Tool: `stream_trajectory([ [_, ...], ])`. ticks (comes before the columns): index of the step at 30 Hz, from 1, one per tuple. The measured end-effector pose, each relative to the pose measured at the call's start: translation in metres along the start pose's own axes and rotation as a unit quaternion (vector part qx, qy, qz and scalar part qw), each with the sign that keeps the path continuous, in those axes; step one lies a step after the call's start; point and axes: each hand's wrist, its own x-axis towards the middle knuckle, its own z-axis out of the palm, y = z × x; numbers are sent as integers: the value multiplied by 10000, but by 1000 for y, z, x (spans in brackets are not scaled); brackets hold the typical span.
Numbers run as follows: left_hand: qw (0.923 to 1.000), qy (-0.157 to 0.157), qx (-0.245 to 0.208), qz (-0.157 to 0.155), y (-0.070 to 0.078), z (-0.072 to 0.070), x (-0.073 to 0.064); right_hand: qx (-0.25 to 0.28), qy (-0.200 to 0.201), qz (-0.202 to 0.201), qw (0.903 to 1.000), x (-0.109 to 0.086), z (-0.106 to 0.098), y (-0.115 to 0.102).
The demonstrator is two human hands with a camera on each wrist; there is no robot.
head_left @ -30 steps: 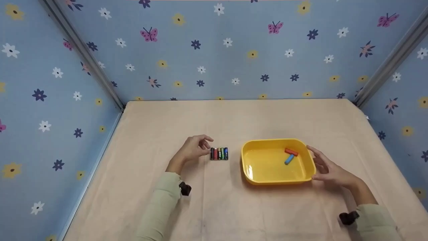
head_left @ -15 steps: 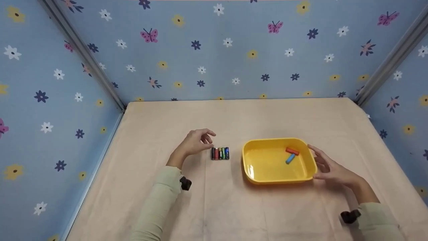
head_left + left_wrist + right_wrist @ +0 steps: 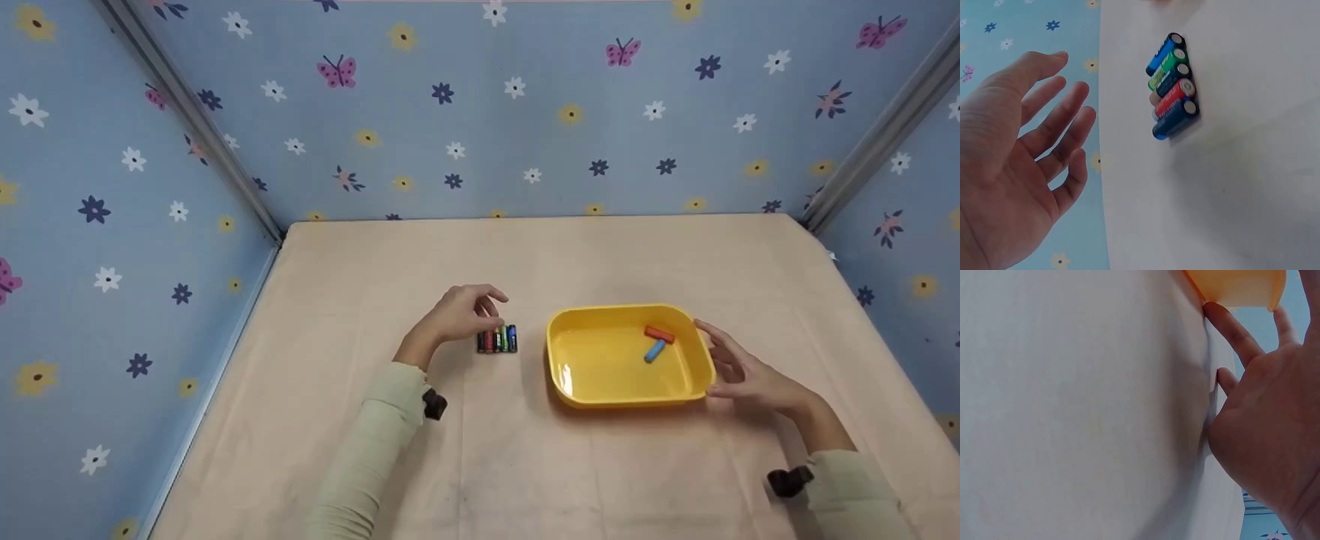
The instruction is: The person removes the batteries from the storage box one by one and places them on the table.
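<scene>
A: Grip first. Left hand (image 3: 459, 313)?
B: Nothing held. Fingers loosely bent, a fair gap between thumb and forefinger. In the head view the thumb overlaps the row; the left wrist view shows air between hand and row.
A: Right hand (image 3: 756, 384)?
B: Spread wide at the right end of the yellow tray (image 3: 600, 375), fingertips touching it. No clench. How firmly they press, cannot tell.
A: Out a little. The row?
B: Five batteries (image 3: 1174, 81) lying side by side on the tablecloth (image 3: 517, 480), packed close, left of the tray and well inside the cloth's edges. Different colours.
A: And in the tray?
B: Two more pieces, battery-shaped: a red one (image 3: 659, 334), a blue one (image 3: 654, 350) angled below it. Both toward the right end.
A: Trouble spots?
B: My guess: the close packing. A fingertip landing off-centre could nudge a neighbour, and round bodies on cloth may roll and break the line. A pinch could also catch two at once.
A: The tray side?
B: A hard push from the right hand might slide it toward the row, or set the loose pair rolling. Both look avoidable with a light touch.
</scene>
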Motion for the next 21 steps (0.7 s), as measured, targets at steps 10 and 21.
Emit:
stream_trajectory([
  [10,9989,-437,-75,177,24,15,14,107,-33,180,9998,-1,0,2],
  [21,9978,-552,-119,349,54,29,29,24,-14,157,9999,0,1,0],
])
